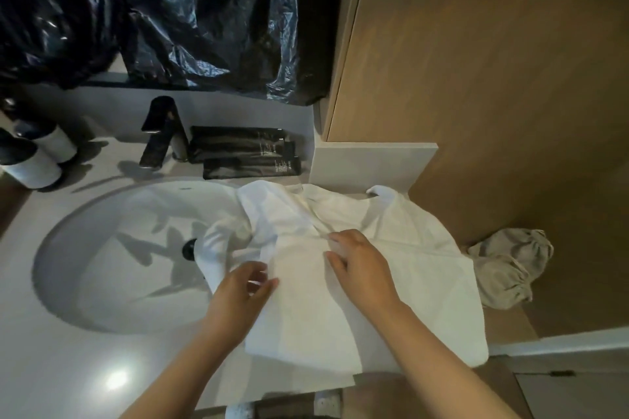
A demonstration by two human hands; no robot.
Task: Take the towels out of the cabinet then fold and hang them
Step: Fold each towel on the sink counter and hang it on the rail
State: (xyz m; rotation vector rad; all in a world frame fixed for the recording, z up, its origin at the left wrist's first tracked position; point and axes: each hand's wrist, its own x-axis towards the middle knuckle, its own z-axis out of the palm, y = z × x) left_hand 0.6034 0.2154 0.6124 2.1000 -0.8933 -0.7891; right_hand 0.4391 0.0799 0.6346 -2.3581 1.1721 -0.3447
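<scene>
A white towel (391, 235) lies spread over the right end of the white counter (51, 367), one crumpled corner hanging into the sink basin (112, 269). A folded layer (306, 316) of it lies on top near the counter's front edge. My left hand (241, 296) pinches the left edge of that folded layer between thumb and fingers. My right hand (360, 265) rests flat on the towel's middle, fingers pointing left along a crease. No cabinet shows in this view.
A black faucet (163, 133) stands behind the basin, with black tubes (245, 153) to its right. Two white cups with dark tops (37, 153) stand far left. Black plastic sheeting (170, 10) covers the wall above. A beige cloth (510, 265) lies on the floor right.
</scene>
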